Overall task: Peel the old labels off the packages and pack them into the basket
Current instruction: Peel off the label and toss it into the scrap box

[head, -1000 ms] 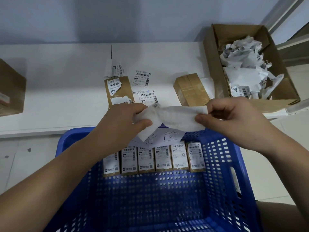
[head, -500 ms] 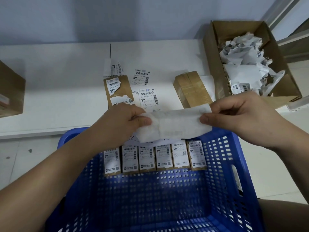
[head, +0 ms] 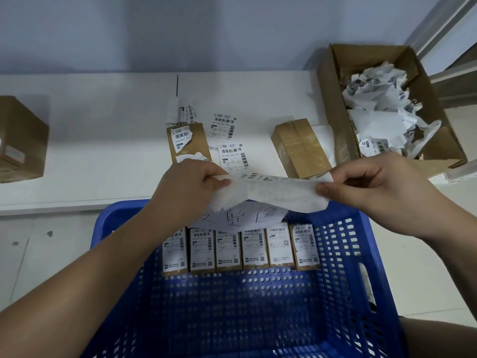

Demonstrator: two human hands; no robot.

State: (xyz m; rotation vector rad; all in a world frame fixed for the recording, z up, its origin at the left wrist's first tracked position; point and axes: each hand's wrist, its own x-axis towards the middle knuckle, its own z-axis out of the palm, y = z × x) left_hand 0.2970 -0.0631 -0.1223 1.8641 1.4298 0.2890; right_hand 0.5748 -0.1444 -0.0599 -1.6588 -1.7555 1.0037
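My left hand [head: 189, 186] and my right hand [head: 371, 186] pinch the two ends of a peeled white label [head: 271, 193], stretched flat above the far rim of the blue basket [head: 343, 257]. Several labelled brown packages [head: 241, 248] stand in a row against the basket's far wall, under a handwritten paper sign [head: 245, 215]. On the white table lie a brown package with torn label scraps [head: 187, 142] and a bare brown package [head: 300, 148]. Loose barcode labels [head: 232, 153] lie between them.
An open cardboard box [head: 333, 99] at the back right holds crumpled peeled labels [head: 379, 109]. A closed brown box [head: 20, 140] stands at the table's left edge. The wall runs behind the table; the floor shows on both sides of the basket.
The label was crumpled at my left hand a second ago; both hands have pulled it out flat and tilted it, so its printed face shows along the top edge.
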